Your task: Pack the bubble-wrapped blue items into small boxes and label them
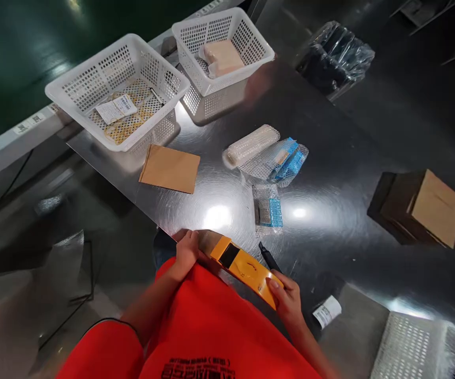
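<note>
My right hand grips the near end of a yellow handheld tape dispenser, its thumb on top. At the dispenser's other end, a greyish, see-through part that looks like the tape roll meets my left hand, whose fingers are closed on it. The dispenser lies slantwise just in front of my red shirt, over the table edge. Just beyond it rests a slim black tool, maybe a cutter. A small bubble-wrapped pack with a blue part lies farther up the table.
On the metal table are a cardboard piece, a bubble-wrap roll, a blue wrapped pack, a cardboard box and a label roll. White baskets stand at the back; a lined bin stands beyond.
</note>
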A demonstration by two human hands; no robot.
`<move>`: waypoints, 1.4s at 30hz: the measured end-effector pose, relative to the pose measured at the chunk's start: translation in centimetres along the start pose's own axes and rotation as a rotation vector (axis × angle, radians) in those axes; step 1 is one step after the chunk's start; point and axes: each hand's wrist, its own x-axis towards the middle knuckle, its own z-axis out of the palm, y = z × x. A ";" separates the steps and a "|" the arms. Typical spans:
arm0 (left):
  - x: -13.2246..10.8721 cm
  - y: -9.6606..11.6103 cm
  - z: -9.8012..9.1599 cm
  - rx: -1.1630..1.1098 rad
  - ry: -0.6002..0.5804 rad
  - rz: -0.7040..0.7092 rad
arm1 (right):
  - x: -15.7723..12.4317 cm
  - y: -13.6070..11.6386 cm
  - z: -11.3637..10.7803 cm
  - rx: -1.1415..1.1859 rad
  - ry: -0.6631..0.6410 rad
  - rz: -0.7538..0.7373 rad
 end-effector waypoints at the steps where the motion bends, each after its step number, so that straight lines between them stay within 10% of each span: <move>1: -0.6 -0.3 0.0 -0.005 -0.006 0.080 | 0.0 0.1 0.0 -0.009 -0.003 -0.002; 5: -2.1 -1.3 0.7 -0.065 -0.153 0.355 | 0.1 0.2 0.1 -0.006 -0.028 0.019; 9: -1.9 -1.4 0.5 -0.037 -0.144 0.321 | 0.2 0.1 0.5 0.034 -0.052 0.032; 18: 1.7 2.7 -5.9 -0.343 -0.338 0.766 | 0.8 -1.4 1.1 0.101 -0.174 0.016; 24: 2.9 2.8 -7.1 -0.010 -0.353 0.794 | 0.4 -1.3 -1.1 0.094 -0.295 0.086; 31: 2.0 3.5 -8.3 0.234 -0.315 0.686 | -3.8 7.0 -8.3 0.055 -0.148 0.206; 42: 1.2 6.9 -12.6 0.874 -0.246 0.767 | 0.0 9.5 -2.9 0.165 -0.173 0.015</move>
